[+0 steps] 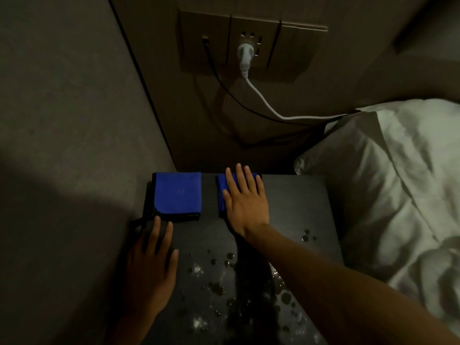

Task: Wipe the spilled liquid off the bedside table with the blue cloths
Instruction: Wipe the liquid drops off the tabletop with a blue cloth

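Two folded blue cloths lie at the back of the dark bedside table [293,202]. The left cloth [178,195] is bare, with a black edge. My right hand [245,202] lies flat with fingers spread on the right cloth [221,195], covering most of it. Just in front of the left cloth, my left hand [151,260] rests flat on the table, its fingertips close to the cloth's black edge. Spilled liquid [219,287] lies in drops and puddles over the near half of the table, with a few more drops [307,235] at the right.
A wall panel [251,43] with sockets is behind the table; a white plug and cable [245,58] and a thin black cable [224,83] hang from it toward the bed. A white pillow [388,170] lies against the table's right side. A wall is on the left.
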The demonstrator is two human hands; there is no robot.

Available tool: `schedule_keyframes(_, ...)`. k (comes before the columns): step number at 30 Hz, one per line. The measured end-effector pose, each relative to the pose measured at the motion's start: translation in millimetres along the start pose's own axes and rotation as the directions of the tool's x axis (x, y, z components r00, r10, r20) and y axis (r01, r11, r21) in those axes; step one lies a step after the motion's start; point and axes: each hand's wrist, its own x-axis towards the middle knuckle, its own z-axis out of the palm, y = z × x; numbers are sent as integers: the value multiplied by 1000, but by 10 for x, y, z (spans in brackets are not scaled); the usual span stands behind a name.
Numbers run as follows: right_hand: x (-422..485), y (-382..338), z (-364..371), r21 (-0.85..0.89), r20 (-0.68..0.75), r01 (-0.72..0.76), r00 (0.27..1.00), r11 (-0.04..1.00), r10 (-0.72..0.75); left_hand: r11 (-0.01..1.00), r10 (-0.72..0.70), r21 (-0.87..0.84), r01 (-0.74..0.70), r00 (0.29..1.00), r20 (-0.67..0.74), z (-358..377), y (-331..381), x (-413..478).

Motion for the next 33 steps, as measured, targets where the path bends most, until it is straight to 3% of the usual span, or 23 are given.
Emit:
schedule_keyframes(25, -244, 1106, -83, -19, -58, -229, 972, 973, 227, 997, 46, -53, -53, 990, -132, -3, 11, -62)
schedule_keyframes(33, -276, 1204, -44, -21, -97, -245, 966, 969, 242, 994, 50, 100, -34, 985, -166, -82, 90, 39)
